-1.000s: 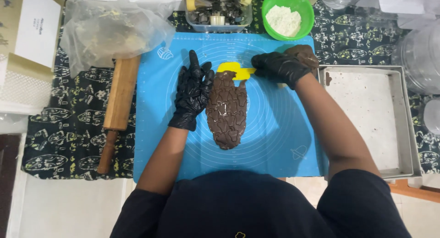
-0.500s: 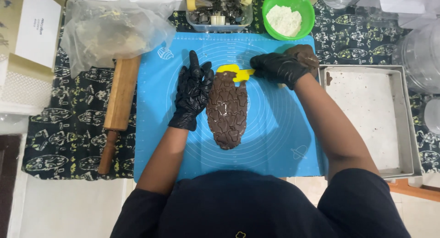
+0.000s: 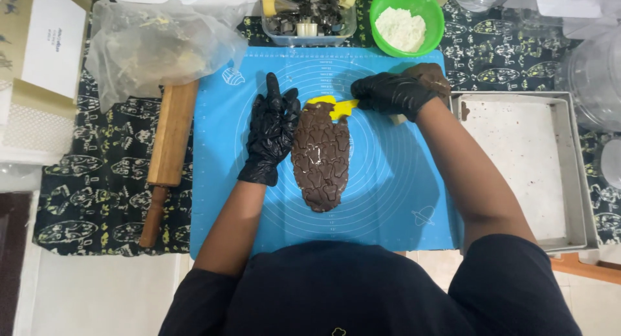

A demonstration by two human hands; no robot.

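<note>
Dough (image 3: pixel 321 156), rolled into a long brown oval and already marked all over with cut shapes, lies in the middle of my blue silicone mat (image 3: pixel 401 200). At its far end sits a yellow cutter (image 3: pixel 334 106), partly on the dough and partly on the mat. My right hand (image 3: pixel 390 93), gloved in black, has its fingers closed on the cutter's right side; my left hand (image 3: pixel 272 130), also gloved, lies flat with fingers spread, on the mat against the dough's left edge. Just behind the right hand a lump of spare dough (image 3: pixel 429 75) rests near the mat's corner. Beyond are a green bowl of flour (image 3: pixel 422 20), a clear tub of metal cutters (image 3: pixel 307 18), a wooden rolling pin (image 3: pixel 169 145) off the mat to the left under a crumpled plastic bag (image 3: pixel 155 48), and a metal baking tray (image 3: pixel 527 161) to the right. I judge the risk lies in the cutter overhanging the edge, which would give an incomplete shape, and in thin strips between cuts tearing if the sheet shifts under my palm.
</note>
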